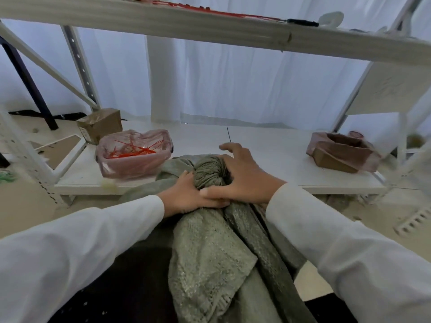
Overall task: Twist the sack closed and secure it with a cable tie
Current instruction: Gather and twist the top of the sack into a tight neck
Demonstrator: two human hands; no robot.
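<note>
One sack [210, 241], left hand [186, 194] grip clamped on neck, right hand [242, 180] seemingly loose.

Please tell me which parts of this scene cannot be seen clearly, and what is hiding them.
All in the head view:
- Twisted neck of the sack: its near side is hidden under the left hand and right hand.
- Sack's lower body: cut off by the bottom edge.
- Red cable ties: blurred behind the pink bag, so they cannot be counted.
- Brown box: contents hidden by its walls.
- Top shelf: items cut off by the top edge.
</note>
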